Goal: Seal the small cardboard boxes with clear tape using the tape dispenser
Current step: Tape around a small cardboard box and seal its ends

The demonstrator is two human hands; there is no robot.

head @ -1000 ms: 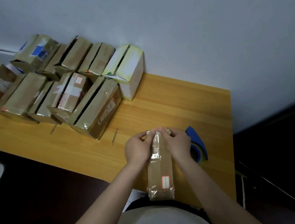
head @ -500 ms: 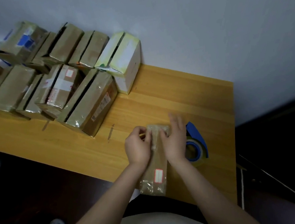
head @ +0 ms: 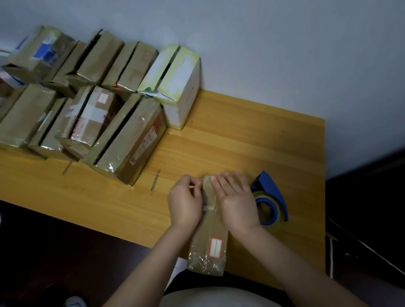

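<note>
The counter [head: 244,138] holds a pile of boxes [head: 96,108]. One small box [head: 208,245] lies at the near edge, with the tape dispenser [head: 271,189] just beside it. The left hand [head: 184,203] has its grip curled on the box — the right hand [head: 236,199] presses flat, fingers straight. I think the flaps are being held shut — next, grab the tape.

On the counter [head: 256,137] before you, the narrow box [head: 207,247] lies lengthwise, its near end at the counter's near edge. Your left hand [head: 184,203] is against its left side and your right hand [head: 236,201] on its right, both at its far end. The tape dispenser [head: 274,196] sits just right of your right hand. The other boxes [head: 127,139] crowd the far left, against the wall [head: 260,39].
</note>
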